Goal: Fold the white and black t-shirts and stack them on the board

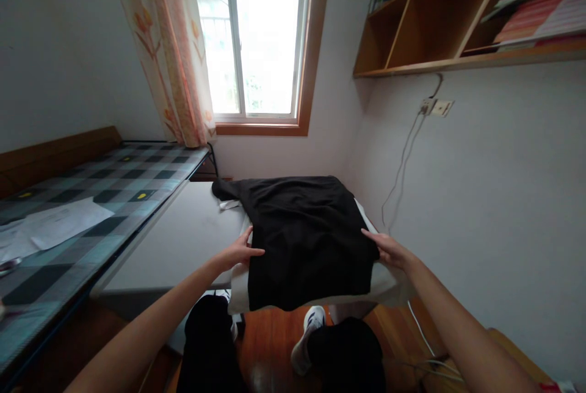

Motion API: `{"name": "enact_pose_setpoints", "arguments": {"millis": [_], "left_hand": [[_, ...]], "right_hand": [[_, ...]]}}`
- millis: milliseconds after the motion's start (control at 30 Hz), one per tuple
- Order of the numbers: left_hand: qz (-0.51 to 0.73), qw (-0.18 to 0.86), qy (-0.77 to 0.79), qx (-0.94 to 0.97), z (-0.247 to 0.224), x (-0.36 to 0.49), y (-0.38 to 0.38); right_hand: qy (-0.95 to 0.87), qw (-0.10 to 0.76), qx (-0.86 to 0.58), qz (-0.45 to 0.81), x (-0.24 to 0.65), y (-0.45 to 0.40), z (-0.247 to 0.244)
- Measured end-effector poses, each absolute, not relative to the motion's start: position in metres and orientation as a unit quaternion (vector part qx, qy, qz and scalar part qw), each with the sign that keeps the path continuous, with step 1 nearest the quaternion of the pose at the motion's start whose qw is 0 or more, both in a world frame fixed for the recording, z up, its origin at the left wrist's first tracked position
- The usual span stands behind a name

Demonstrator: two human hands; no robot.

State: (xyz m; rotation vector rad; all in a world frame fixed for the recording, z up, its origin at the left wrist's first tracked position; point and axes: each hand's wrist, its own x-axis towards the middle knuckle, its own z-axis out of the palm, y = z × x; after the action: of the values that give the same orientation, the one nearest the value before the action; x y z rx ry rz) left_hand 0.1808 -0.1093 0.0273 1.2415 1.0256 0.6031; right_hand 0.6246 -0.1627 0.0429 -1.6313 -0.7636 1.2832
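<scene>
A black garment lies spread over a white cloth, which shows along its sides and front. Both drape over the near end of a pale table. At the garment's left edge is my left hand, its thumb on top of the fabric and its other fingers at the edge, partly hidden. On the opposite edge, my right hand grips the side of the garment, with some fingers out of sight under the cloth. A narrow black part, perhaps a sleeve, sticks out at the far left corner.
A bed with a checked cover stands left of the table, with papers on it. Wooden shelves hang at upper right above a wall socket with a dangling cord. Below are my shoes and floor cables.
</scene>
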Motion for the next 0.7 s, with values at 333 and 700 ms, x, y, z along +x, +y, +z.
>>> {"name": "enact_pose_setpoints", "arguments": {"millis": [333, 700], "left_hand": [[0.362, 0.636, 0.434, 0.526, 0.064, 0.135, -0.138], [0.196, 0.58, 0.491, 0.62, 0.022, 0.107, -0.156]], "right_hand": [[-0.416, 0.452, -0.727, 0.306, 0.678, -0.199, 0.081], [-0.503, 0.331, -0.751, 0.273, 0.72, -0.251, 0.032]]}}
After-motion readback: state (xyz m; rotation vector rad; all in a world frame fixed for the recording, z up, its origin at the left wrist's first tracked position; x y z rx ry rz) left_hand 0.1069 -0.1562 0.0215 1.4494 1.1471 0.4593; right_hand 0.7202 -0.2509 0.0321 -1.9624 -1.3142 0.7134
